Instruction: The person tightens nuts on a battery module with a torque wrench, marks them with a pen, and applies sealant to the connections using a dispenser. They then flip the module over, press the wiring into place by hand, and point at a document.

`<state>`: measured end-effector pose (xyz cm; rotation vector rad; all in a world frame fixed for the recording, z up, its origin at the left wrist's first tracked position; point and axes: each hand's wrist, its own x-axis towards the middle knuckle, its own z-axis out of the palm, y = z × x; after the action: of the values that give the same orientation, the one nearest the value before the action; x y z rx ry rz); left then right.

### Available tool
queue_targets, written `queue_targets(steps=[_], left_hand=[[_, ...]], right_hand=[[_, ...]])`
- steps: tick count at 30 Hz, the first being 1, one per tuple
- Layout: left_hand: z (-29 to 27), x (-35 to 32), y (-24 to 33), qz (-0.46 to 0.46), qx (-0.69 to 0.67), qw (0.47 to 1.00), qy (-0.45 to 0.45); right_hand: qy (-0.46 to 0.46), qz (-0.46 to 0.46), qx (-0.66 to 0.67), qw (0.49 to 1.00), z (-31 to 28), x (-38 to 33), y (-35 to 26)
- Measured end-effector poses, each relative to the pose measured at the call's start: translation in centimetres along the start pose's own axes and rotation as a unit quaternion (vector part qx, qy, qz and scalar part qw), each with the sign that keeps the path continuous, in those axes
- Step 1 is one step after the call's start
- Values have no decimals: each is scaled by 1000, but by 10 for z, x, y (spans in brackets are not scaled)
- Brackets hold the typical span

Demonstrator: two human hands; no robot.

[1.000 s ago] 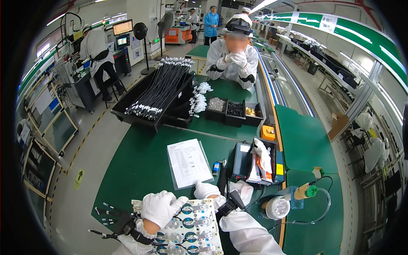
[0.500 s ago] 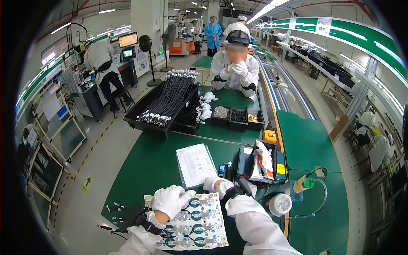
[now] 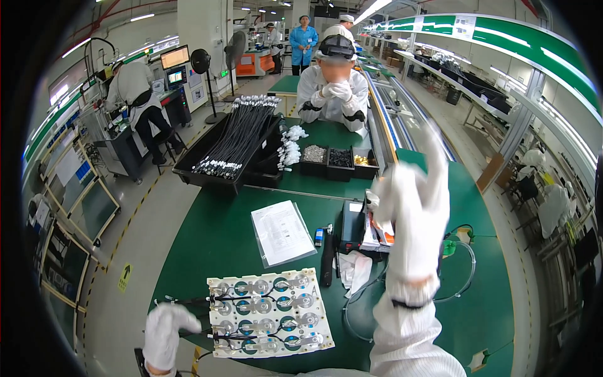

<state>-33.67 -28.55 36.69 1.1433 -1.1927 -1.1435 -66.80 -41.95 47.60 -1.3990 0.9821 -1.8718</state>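
Observation:
On the green table lies a white fixture board (image 3: 321,327) with rows of round clear discs on blue-green circles and black cables running across it. My left hand (image 3: 164,336), in a white glove, is just off the board's left edge beside the loose cable ends (image 3: 182,300). Its fingers are partly bent and slightly blurred, with nothing visible in them. My right hand (image 3: 414,195), gloved in white as well, is raised over the right side of the table. Motion smears it, but its fingers are spread and no object shows in them.
Beyond the board lie a paper sheet (image 3: 279,234), a black stick-shaped tool (image 3: 327,259) and a crumpled white wipe (image 3: 355,271). Farther back are a black bin of cables (image 3: 210,179) and small parts trays (image 3: 339,169). A person (image 3: 339,97) sits opposite.
My left hand has left the board's top and moved left and down past its edge. The right hand has swung up and right from beside the paper. The view has shifted slightly.

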Motion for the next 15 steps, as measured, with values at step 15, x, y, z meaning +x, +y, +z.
queue_targets(steps=[15], left_hand=[[-27,-30,-166,-100,580,808,20]], right_hand=[[-502,-219,520,656,-93,-71,-47]])
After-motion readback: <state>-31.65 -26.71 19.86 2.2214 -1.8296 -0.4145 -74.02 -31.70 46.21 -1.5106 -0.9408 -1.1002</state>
